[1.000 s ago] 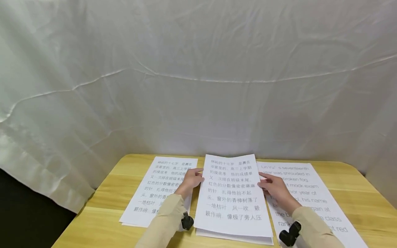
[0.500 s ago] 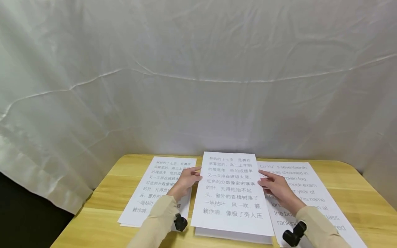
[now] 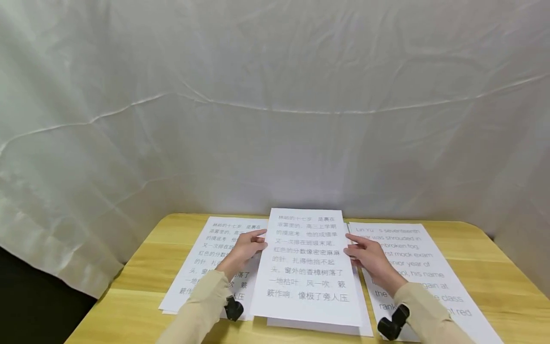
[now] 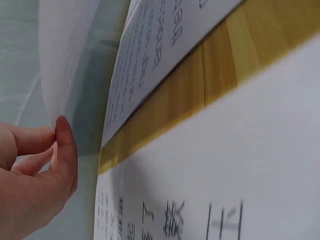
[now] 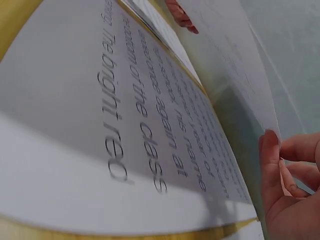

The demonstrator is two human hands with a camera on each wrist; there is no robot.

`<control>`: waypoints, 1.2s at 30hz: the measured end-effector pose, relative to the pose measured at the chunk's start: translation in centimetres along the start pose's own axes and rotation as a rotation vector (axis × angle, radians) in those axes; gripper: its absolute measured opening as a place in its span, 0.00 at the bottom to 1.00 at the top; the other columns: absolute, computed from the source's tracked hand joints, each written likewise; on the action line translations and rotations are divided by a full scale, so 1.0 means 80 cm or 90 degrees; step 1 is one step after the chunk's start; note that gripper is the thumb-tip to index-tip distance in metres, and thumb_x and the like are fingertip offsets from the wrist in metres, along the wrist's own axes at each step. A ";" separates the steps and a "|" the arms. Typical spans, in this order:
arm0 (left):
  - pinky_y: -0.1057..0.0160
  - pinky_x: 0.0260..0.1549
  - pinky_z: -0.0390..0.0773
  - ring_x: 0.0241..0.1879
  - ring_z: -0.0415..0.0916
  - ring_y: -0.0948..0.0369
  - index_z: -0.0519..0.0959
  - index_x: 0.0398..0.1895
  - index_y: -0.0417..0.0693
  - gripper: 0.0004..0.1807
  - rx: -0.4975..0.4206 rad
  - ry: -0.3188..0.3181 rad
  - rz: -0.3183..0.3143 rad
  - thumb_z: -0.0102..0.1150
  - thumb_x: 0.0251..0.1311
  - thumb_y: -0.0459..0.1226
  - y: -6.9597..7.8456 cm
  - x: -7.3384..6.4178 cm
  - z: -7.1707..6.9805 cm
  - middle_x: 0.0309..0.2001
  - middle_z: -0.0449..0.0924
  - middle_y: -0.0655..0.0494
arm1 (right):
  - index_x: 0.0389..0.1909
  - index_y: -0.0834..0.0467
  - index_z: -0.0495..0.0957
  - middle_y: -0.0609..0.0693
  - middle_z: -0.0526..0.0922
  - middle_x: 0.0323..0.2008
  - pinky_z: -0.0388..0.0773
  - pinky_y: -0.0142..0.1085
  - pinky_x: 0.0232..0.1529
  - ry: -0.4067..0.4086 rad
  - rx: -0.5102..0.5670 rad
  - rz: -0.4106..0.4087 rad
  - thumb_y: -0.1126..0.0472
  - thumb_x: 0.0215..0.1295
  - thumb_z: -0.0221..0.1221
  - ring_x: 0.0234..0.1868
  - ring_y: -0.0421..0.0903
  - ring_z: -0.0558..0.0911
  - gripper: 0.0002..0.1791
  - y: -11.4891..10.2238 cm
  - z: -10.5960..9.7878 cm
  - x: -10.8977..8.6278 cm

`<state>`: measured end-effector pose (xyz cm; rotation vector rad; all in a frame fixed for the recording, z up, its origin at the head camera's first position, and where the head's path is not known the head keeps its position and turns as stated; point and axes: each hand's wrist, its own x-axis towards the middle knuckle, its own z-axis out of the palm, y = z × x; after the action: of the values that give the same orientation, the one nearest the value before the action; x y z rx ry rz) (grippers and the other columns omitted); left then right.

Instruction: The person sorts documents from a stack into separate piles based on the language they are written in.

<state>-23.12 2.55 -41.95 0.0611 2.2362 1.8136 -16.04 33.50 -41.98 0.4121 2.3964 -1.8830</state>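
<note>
Held up by both hands is a white sheet of paper printed with Chinese text. My left hand pinches its left edge between thumb and fingers, as the left wrist view confirms. On the opposite edge, my right hand has the same pinch. Beneath the raised sheet lies a middle paper pile, mostly hidden. In the left wrist view, a sheet with English lettering shows past a strip of wood. A left pile with Chinese text is partly covered by my left arm.
To the right lie papers with English text, partly under my right forearm. All papers rest on a wooden table. A pale cloth curtain hangs behind the table's far edge. Black cameras sit on both wrists.
Both hands have lifted the sheet off the middle pile and carried it left, so more of that pile's right side shows. The sheet's top edge flattened out. The head view also shifted slightly.
</note>
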 end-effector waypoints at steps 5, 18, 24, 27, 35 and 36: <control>0.58 0.49 0.76 0.40 0.73 0.57 0.69 0.65 0.35 0.27 0.002 0.002 -0.010 0.55 0.61 0.24 0.004 0.003 0.008 0.41 0.72 0.47 | 0.68 0.64 0.65 0.60 0.74 0.47 0.78 0.34 0.39 0.002 0.035 0.009 0.67 0.64 0.59 0.38 0.45 0.77 0.31 -0.002 -0.008 -0.004; 0.62 0.44 0.76 0.39 0.73 0.58 0.69 0.65 0.35 0.27 0.016 0.009 -0.023 0.55 0.60 0.23 0.008 -0.001 0.004 0.41 0.73 0.47 | 0.67 0.62 0.67 0.60 0.77 0.45 0.79 0.35 0.38 0.013 0.094 0.014 0.69 0.63 0.59 0.37 0.46 0.80 0.30 0.001 -0.001 -0.006; 0.63 0.42 0.76 0.39 0.73 0.58 0.67 0.66 0.33 0.27 0.018 -0.006 -0.028 0.54 0.61 0.23 0.007 -0.006 -0.001 0.42 0.72 0.46 | 0.66 0.63 0.68 0.59 0.78 0.43 0.79 0.36 0.36 0.014 0.108 0.014 0.69 0.62 0.59 0.35 0.46 0.79 0.29 0.001 0.004 -0.008; 0.63 0.42 0.76 0.40 0.74 0.57 0.66 0.67 0.33 0.27 0.034 -0.008 -0.036 0.53 0.62 0.24 0.005 -0.008 -0.002 0.43 0.71 0.45 | 0.66 0.63 0.68 0.59 0.78 0.43 0.80 0.35 0.35 0.011 0.107 0.010 0.69 0.62 0.59 0.34 0.46 0.79 0.29 -0.001 0.005 -0.008; 0.60 0.46 0.76 0.43 0.73 0.55 0.62 0.68 0.32 0.28 0.049 -0.029 -0.037 0.52 0.64 0.24 0.012 -0.010 -0.001 0.46 0.70 0.42 | 0.65 0.64 0.68 0.59 0.80 0.41 0.81 0.35 0.35 0.007 0.100 0.005 0.70 0.61 0.59 0.34 0.46 0.81 0.29 -0.009 0.004 -0.007; 0.61 0.46 0.76 0.42 0.73 0.55 0.63 0.68 0.32 0.28 0.053 -0.027 -0.039 0.52 0.64 0.25 0.013 -0.010 0.000 0.46 0.70 0.42 | 0.65 0.64 0.68 0.59 0.80 0.41 0.81 0.35 0.35 0.008 0.095 0.004 0.70 0.61 0.59 0.34 0.46 0.81 0.29 -0.009 0.003 -0.007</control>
<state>-22.46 2.60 -40.76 0.0460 2.2580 1.6731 -15.70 33.06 -41.23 0.4412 2.2670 -2.0711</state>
